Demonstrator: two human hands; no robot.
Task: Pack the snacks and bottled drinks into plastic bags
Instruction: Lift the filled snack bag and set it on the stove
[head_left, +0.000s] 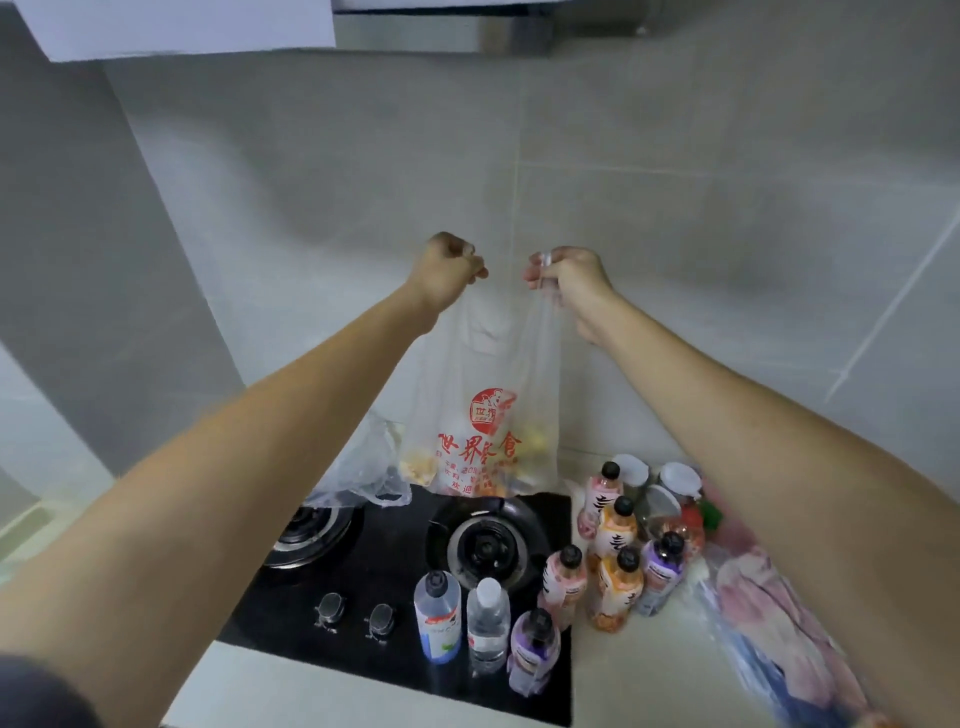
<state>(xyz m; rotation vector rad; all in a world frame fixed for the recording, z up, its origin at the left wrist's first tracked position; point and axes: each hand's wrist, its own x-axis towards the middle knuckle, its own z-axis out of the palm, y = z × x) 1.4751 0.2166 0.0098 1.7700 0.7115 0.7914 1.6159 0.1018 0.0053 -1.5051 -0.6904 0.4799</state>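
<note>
- I see the stove (395, 582), black, with two burners, set in a pale counter (639, 670) below a grey tiled wall (675, 182).
- I see the bag (488, 405) held up in the air in front of the wall, above the far edge of the stove. It is clear plastic with red print, and yellow and orange snacks (530, 441) show through its lower part.
- A second bag (363, 467), thin and clear, lies crumpled on the far left of the stove, just beside the first one.
- A flat packet (779, 639) with pink content lies on the counter at the right, partly under my right arm.
- The bottles (618, 582) stand upright in a group on the counter right of the stove; three more stand on the near right part of the stove. The labels are pink, orange, purple and clear.
- Behind the bottles stand some jars (675, 483) with white lids.
- My left hand (449, 273) is clenched around the left handle of the bag.
- My right hand (569, 278) is clenched around the right handle.
- Two knobs (358, 616) are at the near edge of the stove.
</note>
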